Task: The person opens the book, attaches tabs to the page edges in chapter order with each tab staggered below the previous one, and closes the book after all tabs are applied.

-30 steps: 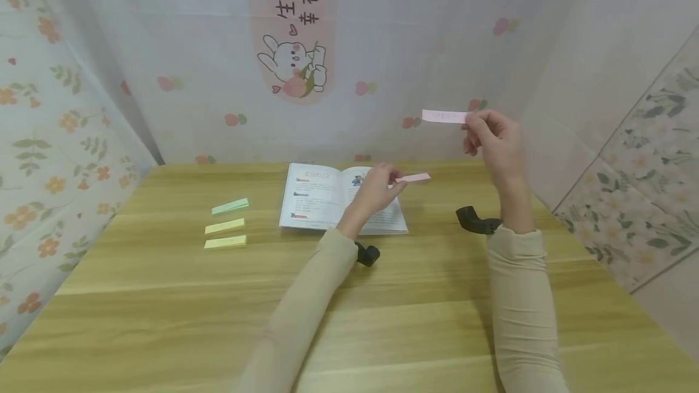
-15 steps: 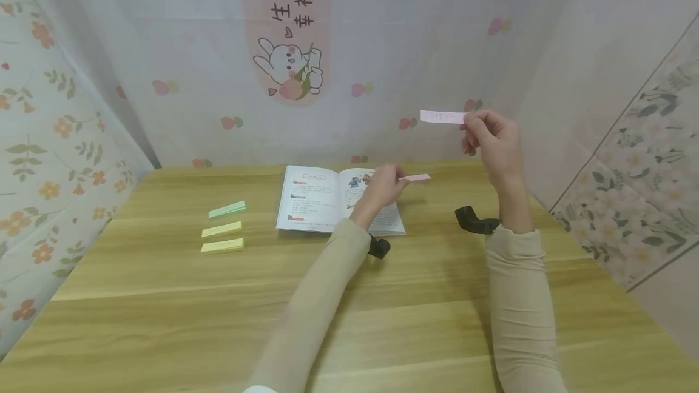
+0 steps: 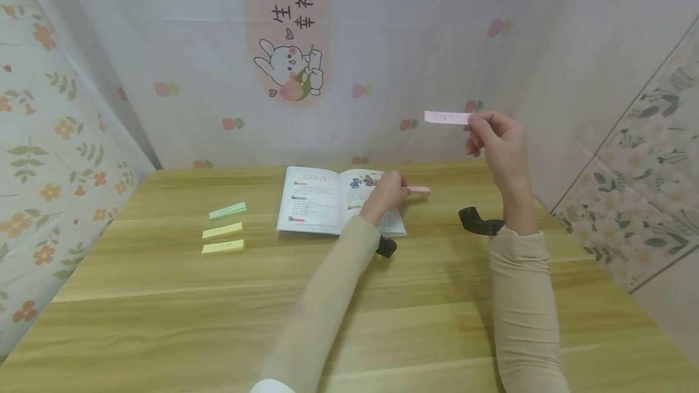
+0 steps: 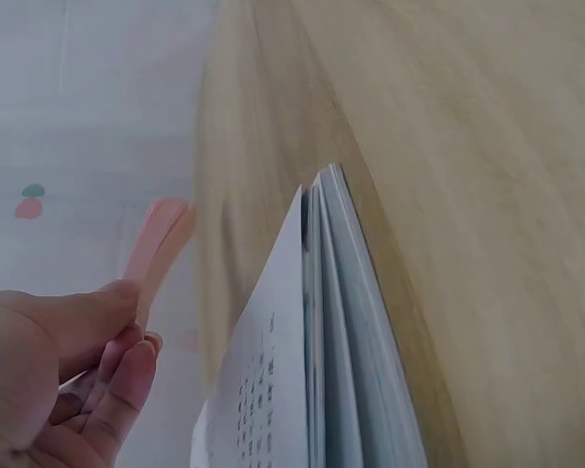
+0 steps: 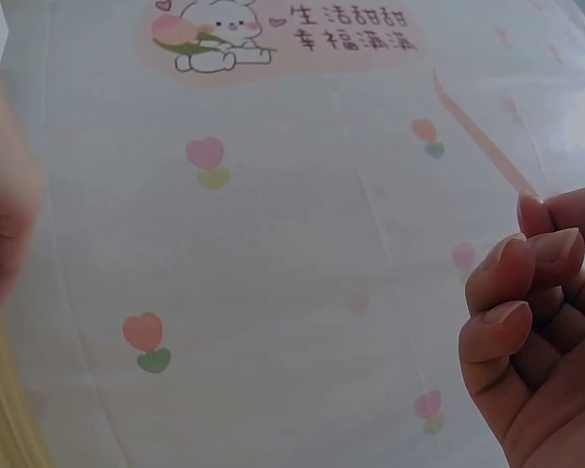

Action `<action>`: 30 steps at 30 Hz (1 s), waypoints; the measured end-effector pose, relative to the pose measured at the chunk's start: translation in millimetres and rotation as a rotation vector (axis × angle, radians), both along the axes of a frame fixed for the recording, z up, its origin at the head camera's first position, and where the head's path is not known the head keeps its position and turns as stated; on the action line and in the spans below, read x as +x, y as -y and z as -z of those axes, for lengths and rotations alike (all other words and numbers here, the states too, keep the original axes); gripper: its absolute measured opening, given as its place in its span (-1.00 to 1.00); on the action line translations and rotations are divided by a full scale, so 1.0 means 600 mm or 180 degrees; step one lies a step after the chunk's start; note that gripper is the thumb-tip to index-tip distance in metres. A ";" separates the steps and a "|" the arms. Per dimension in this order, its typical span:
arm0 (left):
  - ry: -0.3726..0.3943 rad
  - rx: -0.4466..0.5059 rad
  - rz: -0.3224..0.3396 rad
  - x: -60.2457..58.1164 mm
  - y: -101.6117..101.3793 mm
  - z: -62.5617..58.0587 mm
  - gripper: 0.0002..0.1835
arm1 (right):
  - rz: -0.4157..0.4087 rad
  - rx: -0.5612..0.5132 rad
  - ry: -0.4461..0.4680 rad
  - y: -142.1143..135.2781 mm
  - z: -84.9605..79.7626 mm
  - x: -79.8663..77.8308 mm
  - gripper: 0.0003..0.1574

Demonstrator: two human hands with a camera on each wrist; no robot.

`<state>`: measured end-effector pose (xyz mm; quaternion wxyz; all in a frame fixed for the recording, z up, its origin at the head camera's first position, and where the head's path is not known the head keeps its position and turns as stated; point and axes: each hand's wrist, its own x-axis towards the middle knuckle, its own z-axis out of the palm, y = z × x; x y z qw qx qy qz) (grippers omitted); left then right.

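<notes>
My left hand (image 3: 385, 194) pinches a pink sticky-note pad (image 3: 419, 190) over the right page of an open book (image 3: 314, 202). In the left wrist view, the thumb and fingers grip the lower end of that narrow pad (image 4: 159, 239), whose sheets fan slightly. Raised higher on the right, my right hand (image 3: 501, 144) holds a single pink sticky note (image 3: 446, 117) by one end, with faint handwriting on it. Seen edge-on in the right wrist view, the thin note (image 5: 487, 141) sticks out from between thumb and forefinger; the other fingers are curled.
On the table's left lie a green sticky-note pad (image 3: 227, 210) and two yellow ones, the upper (image 3: 222, 230) and the lower (image 3: 223, 247). A patterned curtain (image 3: 355, 59) hangs behind the wooden table (image 3: 164, 308). Black wrist mounts show at the left wrist (image 3: 386, 247) and right wrist (image 3: 477, 222).
My left hand has moved a little right and nearer with the pink pad, uncovering more of the book's picture. The right hand stays raised with its note, shifting only slightly.
</notes>
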<state>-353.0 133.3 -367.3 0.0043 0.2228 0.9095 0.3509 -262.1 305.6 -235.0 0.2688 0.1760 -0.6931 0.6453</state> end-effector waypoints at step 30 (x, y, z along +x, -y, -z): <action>-0.0080 -0.0729 0.0182 -0.007 -0.048 0.020 -0.87 | 0.0050 0.0013 -0.0005 -0.003 -0.001 0.002 -0.72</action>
